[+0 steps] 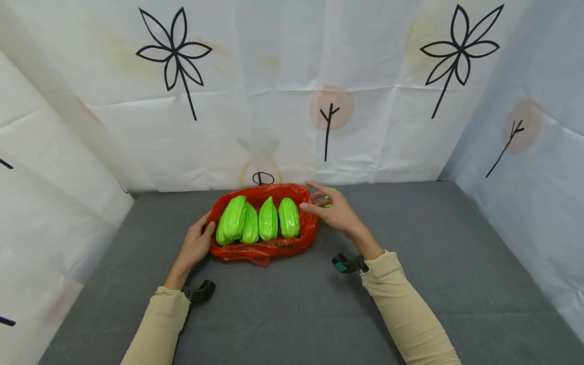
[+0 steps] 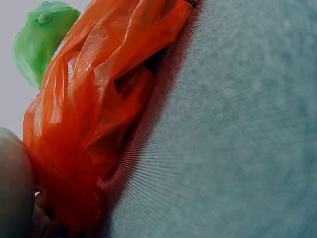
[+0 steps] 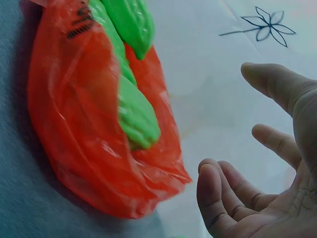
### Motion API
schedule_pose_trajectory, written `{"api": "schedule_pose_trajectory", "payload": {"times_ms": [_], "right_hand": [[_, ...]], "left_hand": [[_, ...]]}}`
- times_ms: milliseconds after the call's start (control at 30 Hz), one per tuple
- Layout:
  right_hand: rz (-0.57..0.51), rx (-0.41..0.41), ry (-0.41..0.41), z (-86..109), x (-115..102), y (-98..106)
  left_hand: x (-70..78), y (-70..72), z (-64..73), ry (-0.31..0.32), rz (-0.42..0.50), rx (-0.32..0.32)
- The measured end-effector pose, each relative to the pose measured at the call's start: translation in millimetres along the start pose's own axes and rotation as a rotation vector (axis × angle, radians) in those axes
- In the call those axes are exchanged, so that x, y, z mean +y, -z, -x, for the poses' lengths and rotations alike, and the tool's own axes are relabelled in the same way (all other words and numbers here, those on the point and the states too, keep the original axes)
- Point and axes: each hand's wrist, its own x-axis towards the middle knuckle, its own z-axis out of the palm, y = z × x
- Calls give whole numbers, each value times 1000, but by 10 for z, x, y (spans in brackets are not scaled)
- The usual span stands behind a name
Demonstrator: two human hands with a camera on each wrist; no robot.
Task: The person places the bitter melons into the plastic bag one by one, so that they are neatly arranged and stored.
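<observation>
A red plastic bag [image 1: 274,249] lies spread wide on the grey table, its mouth facing up. Several glossy, bright green ridged gourds [image 1: 268,219] lie in it side by side, one leaning over another at the left. My left hand [image 1: 195,246] grips the bag's left end between thumb and fingers; in the left wrist view the red plastic [image 2: 74,129] bunches beside the thumb. Over the bag's right end, my right hand [image 1: 337,213] holds nothing, its fingers spread apart [image 3: 267,193]. Behind that hand another green piece [image 1: 333,191] shows, mostly hidden.
A grey cloth [image 1: 283,314] covers the table. White sheets with printed flowers and trees [image 1: 274,101] hang along the back and both sides, and the bag lies close to the back one. Each wrist wears a dark band [image 1: 349,263].
</observation>
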Motion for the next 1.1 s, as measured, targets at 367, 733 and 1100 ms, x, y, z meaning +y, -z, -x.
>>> {"api": "schedule_pose_trajectory", "payload": {"times_ms": [367, 733, 1100], "right_hand": [[36, 95, -27, 30, 101, 352], [92, 83, -146, 34, 434, 503], [138, 29, -166, -12, 660, 437]], "left_hand": [[-345, -3, -95, -5, -20, 14], [-414, -17, -112, -2, -16, 12], [-445, -9, -131, 3, -13, 13]]}}
